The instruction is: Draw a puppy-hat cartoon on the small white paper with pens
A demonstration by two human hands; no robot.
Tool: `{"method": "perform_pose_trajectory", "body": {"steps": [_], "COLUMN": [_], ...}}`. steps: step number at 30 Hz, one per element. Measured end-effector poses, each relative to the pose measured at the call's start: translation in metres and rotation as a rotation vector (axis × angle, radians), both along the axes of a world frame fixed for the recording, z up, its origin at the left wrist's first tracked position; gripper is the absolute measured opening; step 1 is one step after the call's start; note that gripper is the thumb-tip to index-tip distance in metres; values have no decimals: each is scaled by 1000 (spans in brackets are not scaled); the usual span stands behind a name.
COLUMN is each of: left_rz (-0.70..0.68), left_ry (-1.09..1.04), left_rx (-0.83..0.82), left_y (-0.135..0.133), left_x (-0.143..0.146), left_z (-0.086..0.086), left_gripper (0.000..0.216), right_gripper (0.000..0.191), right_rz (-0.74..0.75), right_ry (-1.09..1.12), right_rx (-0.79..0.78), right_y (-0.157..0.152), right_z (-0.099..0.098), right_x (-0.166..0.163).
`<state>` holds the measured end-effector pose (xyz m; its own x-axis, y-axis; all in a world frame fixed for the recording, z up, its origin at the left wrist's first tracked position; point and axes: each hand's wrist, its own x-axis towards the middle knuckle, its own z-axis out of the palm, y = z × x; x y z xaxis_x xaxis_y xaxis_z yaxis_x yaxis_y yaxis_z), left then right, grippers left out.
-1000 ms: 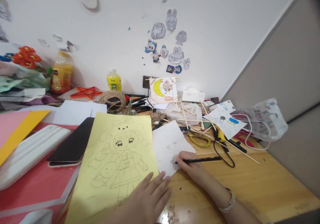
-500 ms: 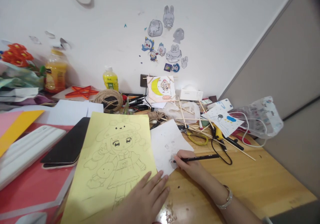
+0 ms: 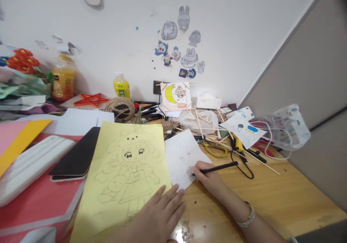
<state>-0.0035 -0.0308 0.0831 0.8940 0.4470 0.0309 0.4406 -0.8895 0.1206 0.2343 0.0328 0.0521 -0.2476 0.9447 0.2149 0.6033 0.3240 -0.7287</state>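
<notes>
My right hand [image 3: 207,176] is closed around a black pencil [image 3: 221,167], its tip low over a small white sheet [image 3: 179,147] with faint grey marks. The pencil slants up to the right. My left hand [image 3: 162,210] lies flat with fingers spread, across the lower right edge of a yellow sheet [image 3: 108,185] and the near corner of the white one. On the yellow sheet is a line drawing of a girl in a dog-eared hat. A bracelet [image 3: 247,216] circles my right wrist.
Behind the sheets lie thin wooden sticks [image 3: 199,122], yellow-handled scissors [image 3: 215,150], a twine roll [image 3: 119,107] and a small moon picture [image 3: 176,96]. At left are a black tablet [image 3: 76,154] and a white keyboard-like slab [image 3: 35,163]. Bottles [image 3: 121,85] stand by the wall.
The pencil in my right hand has tilted up more steeply at its far end, and its tip has shifted slightly. My left hand stays flat. The whole view has shifted slightly.
</notes>
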Motion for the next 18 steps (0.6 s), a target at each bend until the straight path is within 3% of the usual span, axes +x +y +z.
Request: {"method": "perform_pose_trajectory", "body": {"steps": [9,18], "left_rz": [-4,-14], "left_ry": [-70,-20], "left_rx": [28,75], "left_y": [-1,0], "left_x": [-3,0], "left_z": [-6,0], "left_gripper": [52,57], "right_gripper": [37,36], "right_rz": [41,67], "right_ry": [29,22], "right_rx": [-4,-47], "right_y": [-2,-4], "right_z": [-4,4], "right_x": [3,-1]}}
